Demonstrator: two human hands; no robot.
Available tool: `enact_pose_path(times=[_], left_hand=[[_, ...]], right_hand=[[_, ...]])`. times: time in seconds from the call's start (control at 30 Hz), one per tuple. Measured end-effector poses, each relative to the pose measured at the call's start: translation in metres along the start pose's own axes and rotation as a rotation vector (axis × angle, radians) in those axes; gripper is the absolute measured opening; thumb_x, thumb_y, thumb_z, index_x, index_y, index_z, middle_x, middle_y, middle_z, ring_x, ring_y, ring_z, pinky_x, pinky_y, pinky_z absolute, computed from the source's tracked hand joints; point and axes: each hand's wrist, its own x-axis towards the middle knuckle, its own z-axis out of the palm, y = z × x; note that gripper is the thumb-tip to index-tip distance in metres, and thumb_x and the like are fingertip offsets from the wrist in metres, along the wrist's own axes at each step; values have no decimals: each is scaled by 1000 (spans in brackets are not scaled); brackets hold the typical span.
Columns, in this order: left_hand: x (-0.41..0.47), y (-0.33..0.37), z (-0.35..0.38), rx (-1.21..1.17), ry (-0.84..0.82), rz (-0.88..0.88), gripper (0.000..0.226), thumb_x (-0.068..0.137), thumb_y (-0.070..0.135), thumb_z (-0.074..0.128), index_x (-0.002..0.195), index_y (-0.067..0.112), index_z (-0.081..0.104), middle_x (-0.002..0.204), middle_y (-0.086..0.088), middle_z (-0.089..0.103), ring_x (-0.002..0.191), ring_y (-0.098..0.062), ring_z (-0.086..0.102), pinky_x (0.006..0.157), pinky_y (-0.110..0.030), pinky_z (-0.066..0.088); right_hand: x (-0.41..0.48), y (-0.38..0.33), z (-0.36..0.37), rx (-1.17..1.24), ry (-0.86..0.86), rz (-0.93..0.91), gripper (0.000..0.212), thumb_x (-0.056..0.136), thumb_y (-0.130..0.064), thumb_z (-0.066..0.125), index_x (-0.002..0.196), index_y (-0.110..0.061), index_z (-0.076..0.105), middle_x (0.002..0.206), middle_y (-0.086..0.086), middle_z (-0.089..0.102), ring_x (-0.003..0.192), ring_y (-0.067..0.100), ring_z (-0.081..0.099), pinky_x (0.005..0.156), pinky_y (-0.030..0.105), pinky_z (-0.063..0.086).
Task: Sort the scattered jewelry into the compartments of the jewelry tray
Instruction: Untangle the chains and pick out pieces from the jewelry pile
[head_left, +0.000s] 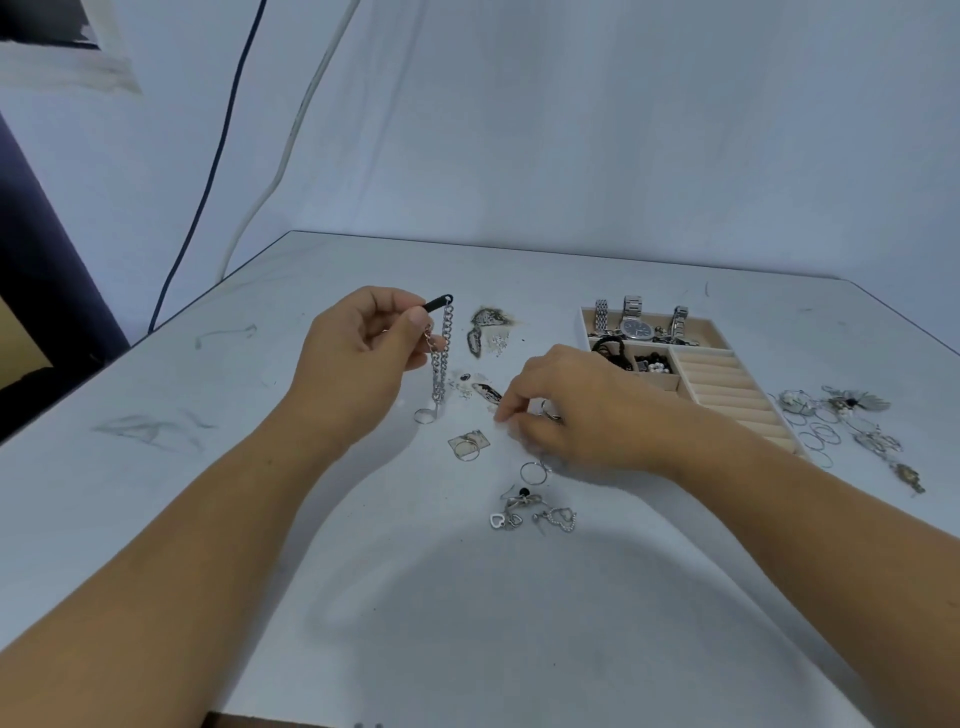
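Note:
My left hand (363, 353) is raised above the table and pinches a black bar from which a silver chain bracelet (440, 358) hangs down. My right hand (566, 410) rests low on the table with its fingers curled around a small silver ring (550, 410). The beige jewelry tray (727, 384) stands to the right; watches (636, 325) fill its back compartment, dark beaded pieces lie in the small ones, and the ring rolls are bare. Loose pieces lie near my hands: a ring on a card (469, 444), a thin ring (534, 472), heart earrings (535, 515).
Patterned leaf-shaped earrings (485, 325) and small studs lie behind my hands. A heap of hoops and flower-shaped pieces (841, 421) lies right of the tray. Cables hang down the white backdrop at the left. The table's left edge runs diagonally.

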Motion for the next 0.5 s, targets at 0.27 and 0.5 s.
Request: enact_pose_path(times=[0.27,0.5], left_hand=[[-4,0,5,-3,-45,36,12,93,6,55,87,14,60,79,-1,69,70,-9,69,70,-21,56],[-6,-5,6,70,-44,100,12,88,7,63,84,19,62,73,4,70,77,-13,71,74,-25,56]], right_hand=[[-30,-9,0,-76,-121,-161,21,86,-43,60,105,-36,68,99,-16,63,98,7,47,89,32,42],[-30,-12,5,-67,-48,-107,13,91,-31,53,96,-22,62,93,-8,62,93,15,53,83,31,43]])
